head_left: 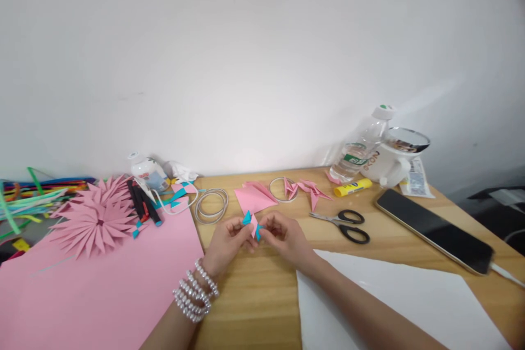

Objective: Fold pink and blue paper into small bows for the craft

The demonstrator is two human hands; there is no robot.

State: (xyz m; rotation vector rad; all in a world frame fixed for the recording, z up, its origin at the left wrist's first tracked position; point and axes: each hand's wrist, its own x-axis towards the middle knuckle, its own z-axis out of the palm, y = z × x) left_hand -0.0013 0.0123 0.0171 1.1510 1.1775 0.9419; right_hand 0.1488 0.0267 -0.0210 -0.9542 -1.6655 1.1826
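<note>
Between my two hands is a small folded paper piece [254, 224], pink in the middle with blue points. My left hand [229, 238], with a beaded bracelet [196, 291] at the wrist, pinches its left side. The fingers of my right hand [285, 235] are closed on its right side. Just beyond it lie a folded pink paper [255, 197] and pink folded paper shapes [314, 192]. Black-handled scissors [346, 223] rest on the wooden table [246, 306], to the right of my right hand.
Pink pleated paper rosettes [98, 221] and markers [143, 202] are on a pink sheet [94, 295] at left. A white sheet [394, 306] lies under my right forearm. At right stand a glue stick [353, 187], a water bottle [359, 150], a mug [383, 164] and a phone [435, 229].
</note>
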